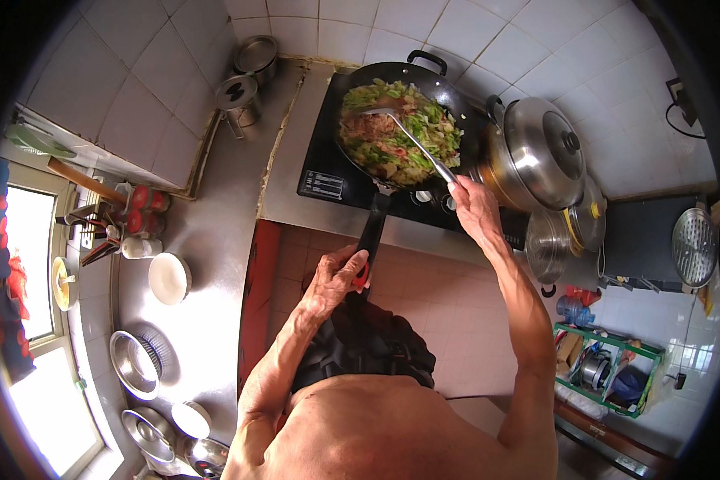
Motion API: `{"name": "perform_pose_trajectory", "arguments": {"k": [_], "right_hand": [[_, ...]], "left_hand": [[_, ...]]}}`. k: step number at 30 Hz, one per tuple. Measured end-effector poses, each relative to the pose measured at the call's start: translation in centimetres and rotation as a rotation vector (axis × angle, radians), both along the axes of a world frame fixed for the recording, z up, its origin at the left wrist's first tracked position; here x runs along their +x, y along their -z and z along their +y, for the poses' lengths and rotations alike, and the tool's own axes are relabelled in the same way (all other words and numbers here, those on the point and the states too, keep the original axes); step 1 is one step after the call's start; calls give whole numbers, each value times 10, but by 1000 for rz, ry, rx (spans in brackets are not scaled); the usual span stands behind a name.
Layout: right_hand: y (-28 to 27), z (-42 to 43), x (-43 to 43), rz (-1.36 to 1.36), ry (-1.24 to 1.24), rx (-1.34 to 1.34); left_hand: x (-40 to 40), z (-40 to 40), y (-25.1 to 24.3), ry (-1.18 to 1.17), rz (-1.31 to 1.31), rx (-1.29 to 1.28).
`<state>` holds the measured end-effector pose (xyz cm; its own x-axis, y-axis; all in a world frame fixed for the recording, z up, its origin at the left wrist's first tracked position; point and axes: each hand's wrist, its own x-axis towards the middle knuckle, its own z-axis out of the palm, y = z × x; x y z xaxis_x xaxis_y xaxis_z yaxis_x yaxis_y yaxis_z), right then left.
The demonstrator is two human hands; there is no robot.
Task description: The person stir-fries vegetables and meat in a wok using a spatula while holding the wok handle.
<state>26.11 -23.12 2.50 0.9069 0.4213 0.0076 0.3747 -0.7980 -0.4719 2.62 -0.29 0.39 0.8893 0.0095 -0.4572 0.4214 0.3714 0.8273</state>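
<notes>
A black wok (467,99) with chopped green vegetables and reddish shredded bits (417,129) in it sits on a black gas cooktop (318,150). My left hand (338,277) is closed around the wok's long black handle (377,225), near its red part. With my right hand (475,207) I hold the end of a metal spatula (420,146), at the wok's right front side. The spatula's blade lies among the food on the left and is partly hidden or blurred.
Right of the wok stands a large lidded steel pot (534,150), close to my right hand. Glass lids (588,222) are beyond it. On the left steel counter (216,198) are a white bowl (169,278), a steel basin (135,365) and lidded metal containers (238,96).
</notes>
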Motion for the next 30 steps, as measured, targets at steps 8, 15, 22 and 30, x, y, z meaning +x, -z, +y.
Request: {"name": "perform_pose_trajectory", "arguments": {"k": [8,15,22,30], "right_hand": [[-18,-46,4,335,230,275],[-51,-59,-34,836,384,761],[-24,-37,-87,816,288,1028],[4,36,-168,675,324,1242]], "left_hand": [[-2,1,-9,-40,9,15],[-1,2,1,-43,-1,-39],[2,9,3,-18,52,111],[12,-10,-54,-198,-271,707]]}}
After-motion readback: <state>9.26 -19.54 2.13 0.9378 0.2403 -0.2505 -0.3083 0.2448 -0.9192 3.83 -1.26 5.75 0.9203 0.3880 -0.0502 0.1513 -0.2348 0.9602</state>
